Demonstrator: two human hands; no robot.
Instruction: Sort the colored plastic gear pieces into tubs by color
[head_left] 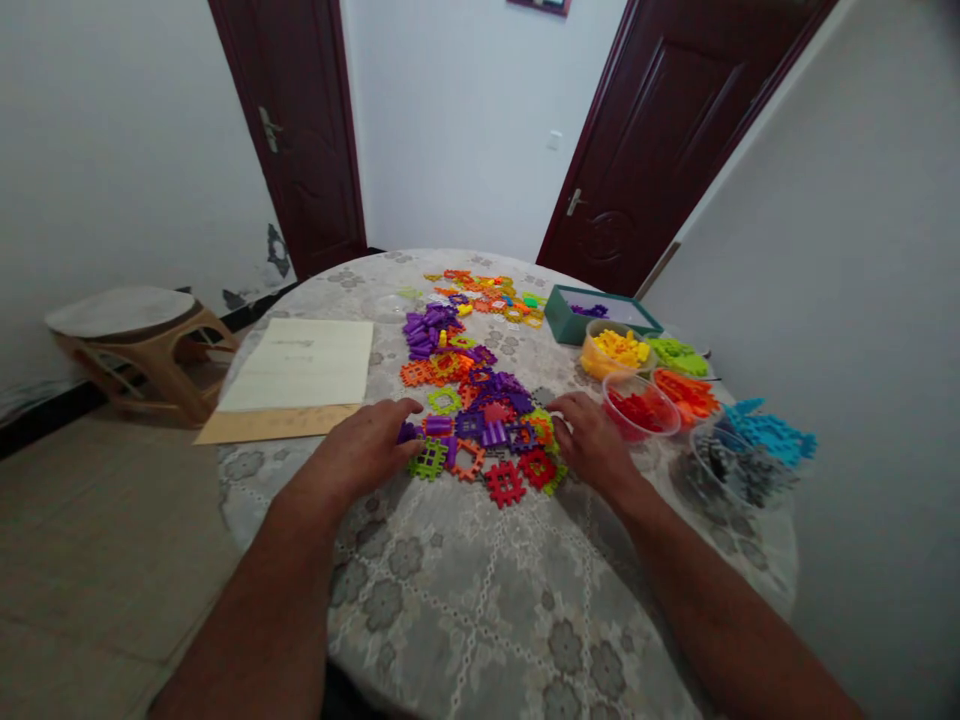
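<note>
A loose pile of colourful plastic interlocking building pieces lies in the middle of the table. My left hand [373,440] is at the pile's left edge, thumb and fingers apart around a purple piece [407,432]; a firm grip does not show. Close to its thumb is a green square lattice piece [429,459]. On the opposite side my right hand [592,440] rests with spread, bent fingers against yellow-green and orange pieces [541,428]. Red lattice pieces [505,484] lie at the near edge, between the hands. Purple tube-shaped pieces [429,328] are heaped farther back.
Right of the pile stand a green box [564,316] and clear tubs of sorted pieces: yellow [619,348], red [642,410], orange [685,396], grey [739,470]. Blue pieces [772,432] sit behind the grey. Paper sheets [300,365] lie left. A stool [124,312] stands beyond.
</note>
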